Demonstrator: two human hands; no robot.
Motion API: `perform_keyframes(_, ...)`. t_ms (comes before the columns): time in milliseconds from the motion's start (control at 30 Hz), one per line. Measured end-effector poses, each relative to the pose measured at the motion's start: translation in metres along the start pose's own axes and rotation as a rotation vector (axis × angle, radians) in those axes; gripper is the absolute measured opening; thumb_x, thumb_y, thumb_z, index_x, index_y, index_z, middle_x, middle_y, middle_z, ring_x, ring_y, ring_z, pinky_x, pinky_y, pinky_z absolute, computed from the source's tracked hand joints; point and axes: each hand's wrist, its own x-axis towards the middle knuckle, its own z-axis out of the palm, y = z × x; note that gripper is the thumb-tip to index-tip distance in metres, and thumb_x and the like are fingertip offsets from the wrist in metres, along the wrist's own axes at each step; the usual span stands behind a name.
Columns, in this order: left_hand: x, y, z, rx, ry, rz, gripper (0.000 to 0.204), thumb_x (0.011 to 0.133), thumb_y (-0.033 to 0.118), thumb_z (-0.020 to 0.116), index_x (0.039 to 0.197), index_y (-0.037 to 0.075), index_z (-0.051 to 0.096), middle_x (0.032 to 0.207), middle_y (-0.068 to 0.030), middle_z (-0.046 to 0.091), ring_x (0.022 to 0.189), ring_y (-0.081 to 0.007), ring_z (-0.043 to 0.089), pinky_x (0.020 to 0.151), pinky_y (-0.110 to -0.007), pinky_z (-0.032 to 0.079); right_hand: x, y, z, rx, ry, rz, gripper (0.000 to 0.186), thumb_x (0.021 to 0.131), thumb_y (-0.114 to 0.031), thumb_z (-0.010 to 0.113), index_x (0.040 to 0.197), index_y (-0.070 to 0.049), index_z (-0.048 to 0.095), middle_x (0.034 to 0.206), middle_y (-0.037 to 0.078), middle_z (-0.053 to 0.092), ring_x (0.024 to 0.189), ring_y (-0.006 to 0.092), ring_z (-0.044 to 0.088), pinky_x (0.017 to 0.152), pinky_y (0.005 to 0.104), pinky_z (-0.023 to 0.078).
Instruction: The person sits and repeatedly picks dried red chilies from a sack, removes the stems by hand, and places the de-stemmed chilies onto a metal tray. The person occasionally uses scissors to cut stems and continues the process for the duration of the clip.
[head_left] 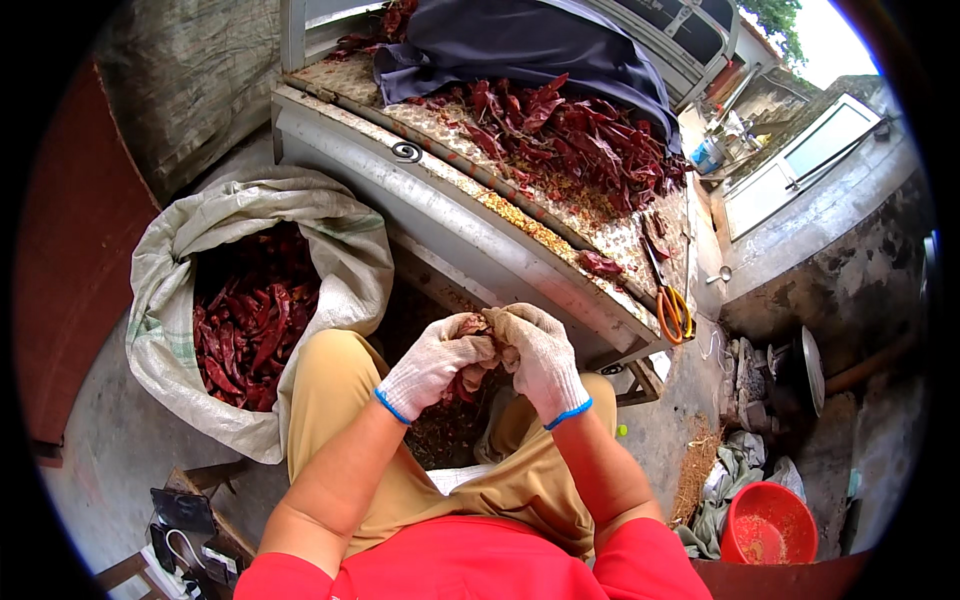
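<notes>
Both my hands wear white knitted gloves with blue cuffs and stained fingertips, and they meet over my lap. My left hand (443, 362) is closed round dried red chilies (467, 383), part of which shows below its fingers. Against it, my right hand (541, 362) pinches at the top end of the chilies, its fingertips touching those of the left. The exact bit between the fingertips is mostly hidden. To my left stands an open white woven sack (355, 235) with many dried red chilies (250, 335) inside.
Ahead is a metal-sided bed platform (440, 190) bearing a heap of dried chilies (585, 145), partly under a dark cloth (510, 45). Orange-handled scissors (668, 300) lie at its right corner. A red basin (770, 525) sits at the lower right; debris covers the floor between my legs.
</notes>
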Motion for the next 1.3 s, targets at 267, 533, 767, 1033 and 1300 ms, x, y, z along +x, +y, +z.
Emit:
perform_keyframes(267, 0.003, -0.008, 0.005, -0.086, 0.07, -0.014, 0.012, 0.09, 0.007, 0.068, 0.101, 0.004, 0.064, 0.079, -0.0059, 0.065, 0.056, -0.011, 0.053, 0.05, -0.025, 0.045, 0.017, 0.021, -0.009, 0.457, 0.01, 0.164, 0.018, 0.097, -0.017, 0.061, 0.104, -0.002, 0.068, 0.072, 0.001, 0.06, 0.051, 0.0074, 0.047, 0.044, 0.0205, 0.035)
perform_keyframes(533, 0.006, -0.008, -0.004, -0.164, 0.062, 0.062, 0.015, 0.09, 0.008, 0.072, 0.1, 0.005, 0.062, 0.08, -0.0076, 0.064, 0.056, -0.0141, 0.055, 0.053, -0.03, 0.049, 0.023, 0.015, -0.05, -1.094, 0.225, -0.542, 0.028, 0.089, -0.019, 0.065, 0.115, -0.013, 0.07, 0.095, 0.008, 0.072, 0.079, 0.023, 0.07, 0.072, 0.036, 0.057)
perform_keyframes(767, 0.002, -0.004, 0.004, -0.177, 0.033, 0.061, 0.015, 0.086, 0.004, 0.075, 0.096, 0.005, 0.063, 0.076, -0.0029, 0.063, 0.06, -0.0125, 0.061, 0.058, -0.03, 0.053, 0.049, -0.04, -0.122, -1.345, 0.506, -0.957, 0.029, 0.084, -0.008, 0.069, 0.112, -0.016, 0.069, 0.108, 0.011, 0.071, 0.09, 0.0301, 0.071, 0.074, 0.0407, 0.059)
perform_keyframes(1033, 0.007, -0.011, 0.0, -0.157, 0.035, 0.079, 0.019, 0.087, 0.006, 0.073, 0.103, 0.004, 0.061, 0.081, -0.0066, 0.064, 0.063, -0.0163, 0.06, 0.062, -0.034, 0.054, 0.078, -0.06, -0.156, -1.634, 0.471, -0.668, 0.025, 0.088, -0.015, 0.062, 0.112, -0.009, 0.067, 0.108, 0.017, 0.067, 0.095, 0.0375, 0.066, 0.081, 0.0455, 0.053)
perform_keyframes(1300, 0.006, -0.011, 0.002, -0.23, 0.094, 0.07, 0.024, 0.094, 0.013, 0.069, 0.113, 0.001, 0.062, 0.099, -0.0111, 0.069, 0.082, -0.0222, 0.07, 0.073, -0.04, 0.061, 0.019, -0.006, -0.082, -0.959, 0.399, -1.15, 0.026, 0.078, 0.0, 0.07, 0.103, -0.007, 0.07, 0.094, 0.013, 0.073, 0.071, 0.0251, 0.07, 0.067, 0.0353, 0.057)
